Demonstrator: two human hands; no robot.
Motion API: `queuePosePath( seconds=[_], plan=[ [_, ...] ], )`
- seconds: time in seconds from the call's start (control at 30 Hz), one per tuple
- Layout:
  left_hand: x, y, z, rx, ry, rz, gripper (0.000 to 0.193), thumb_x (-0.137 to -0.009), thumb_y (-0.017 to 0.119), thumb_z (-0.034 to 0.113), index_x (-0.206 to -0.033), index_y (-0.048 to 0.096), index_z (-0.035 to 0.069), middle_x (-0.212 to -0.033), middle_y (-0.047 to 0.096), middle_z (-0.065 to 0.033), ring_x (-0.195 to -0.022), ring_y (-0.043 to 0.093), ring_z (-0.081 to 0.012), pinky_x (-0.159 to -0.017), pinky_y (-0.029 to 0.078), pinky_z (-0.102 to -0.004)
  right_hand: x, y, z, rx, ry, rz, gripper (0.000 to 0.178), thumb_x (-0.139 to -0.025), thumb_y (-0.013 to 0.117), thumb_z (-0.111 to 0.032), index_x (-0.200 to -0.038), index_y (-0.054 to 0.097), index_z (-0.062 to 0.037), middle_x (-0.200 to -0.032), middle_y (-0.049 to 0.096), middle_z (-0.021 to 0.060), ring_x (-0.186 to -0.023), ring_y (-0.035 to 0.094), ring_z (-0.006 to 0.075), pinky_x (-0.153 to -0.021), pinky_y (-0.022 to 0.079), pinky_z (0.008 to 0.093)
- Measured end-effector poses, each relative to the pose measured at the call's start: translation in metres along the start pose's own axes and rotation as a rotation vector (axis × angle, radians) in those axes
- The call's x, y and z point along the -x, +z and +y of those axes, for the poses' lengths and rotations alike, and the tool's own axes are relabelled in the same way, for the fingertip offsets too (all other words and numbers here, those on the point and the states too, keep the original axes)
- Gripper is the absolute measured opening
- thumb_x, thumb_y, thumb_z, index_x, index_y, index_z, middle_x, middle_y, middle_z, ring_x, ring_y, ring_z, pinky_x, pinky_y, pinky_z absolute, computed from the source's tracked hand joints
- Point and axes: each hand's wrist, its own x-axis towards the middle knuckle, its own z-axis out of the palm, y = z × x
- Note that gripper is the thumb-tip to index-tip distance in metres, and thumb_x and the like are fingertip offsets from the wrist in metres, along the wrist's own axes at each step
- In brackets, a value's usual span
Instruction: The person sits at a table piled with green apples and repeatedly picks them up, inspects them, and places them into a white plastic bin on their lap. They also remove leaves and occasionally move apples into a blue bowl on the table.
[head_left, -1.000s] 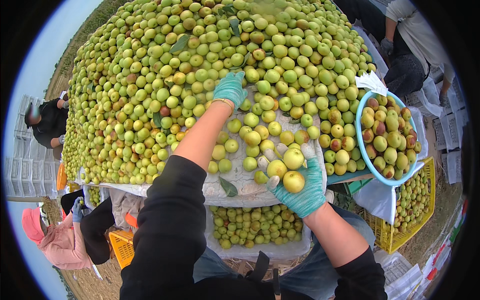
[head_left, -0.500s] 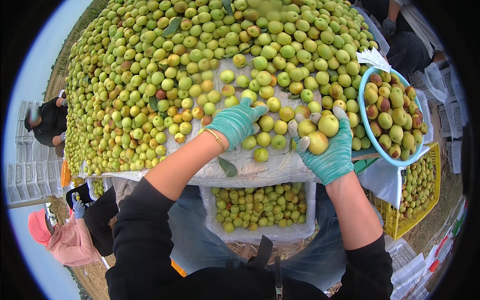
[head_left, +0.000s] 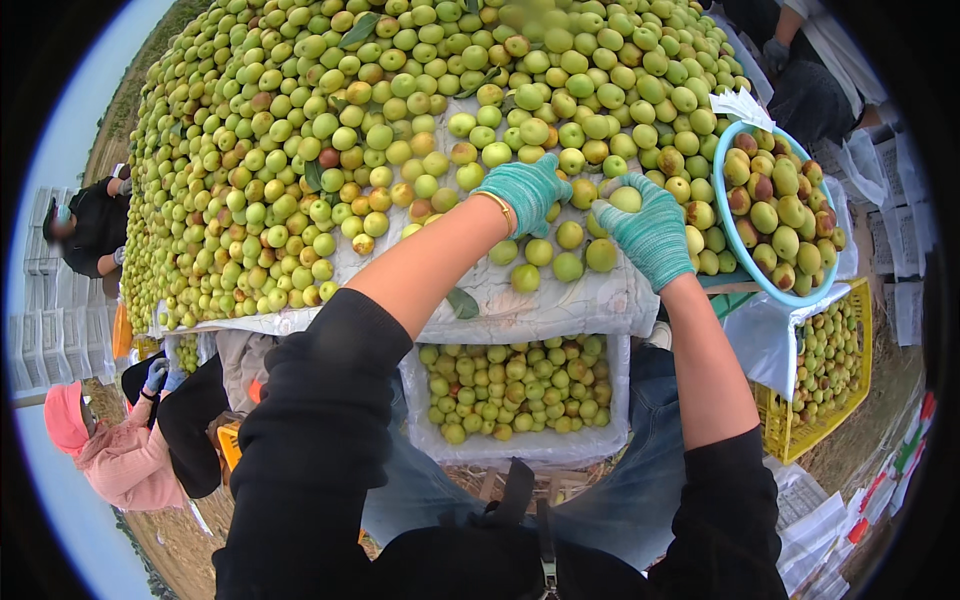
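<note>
Both my hands wear teal knit gloves with grey fingertips. My right hand (head_left: 650, 228) is closed round a yellow-green jujube (head_left: 626, 199), which shows between thumb and fingers. Just left of it, my left hand (head_left: 527, 192) reaches over the loose fruit with its fingers bent together. What those fingers hold, if anything, is hidden beneath them. Several jujubes lie near both hands on a pale patterned cloth (head_left: 510, 318). Behind them rises a large heap of green and brown-blotched jujubes (head_left: 270, 130).
A light-blue basin (head_left: 727, 215) of browner jujubes stands at the right, above a yellow crate (head_left: 862, 370) of fruit. Below the cloth edge sits a lined white crate (head_left: 620, 400) of jujubes. A person in pink (head_left: 125, 465) and another in black (head_left: 95, 230) are at left.
My left hand has moved right, nearer my right hand. The right hand held more than one jujube in its open palm; now one shows in it, and the hand has turned over the fruit.
</note>
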Motion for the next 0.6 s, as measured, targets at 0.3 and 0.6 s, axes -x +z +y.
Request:
queuePosePath(
  seconds=[0.3, 0.6],
  plan=[
    [0.018, 0.025, -0.012, 0.324, -0.075, 0.443, 0.055, -0.064, 0.079, 0.027, -0.114, 0.062, 0.016, -0.121, 0.051, -0.0132, -0.108, 0.056, -0.0320, -0.094, 0.047, -0.0386, -0.021, 0.044, -0.009, 0.946, -0.467, 0.111, 0.025, -0.081, 0.061, -0.019, -0.105, 0.064, -0.0168, -0.101, 0.065, 0.0056, -0.106, 0.055, 0.0292, -0.077, 0.054, 0.0430],
    [0.264, 0.126, 0.031, 0.755, -0.325, 0.190, 0.050, -0.062, 0.086, 0.025, -0.105, 0.065, 0.011, -0.125, 0.050, -0.0134, -0.120, 0.048, -0.0307, -0.103, 0.040, -0.0377, 0.116, 0.023, -0.022, -0.574, 0.026, -0.592, 0.045, -0.079, 0.073, -0.028, -0.115, 0.059, -0.0045, -0.098, 0.064, 0.0080, -0.084, 0.062, 0.0157, -0.065, 0.055, 0.0303]
  ],
)
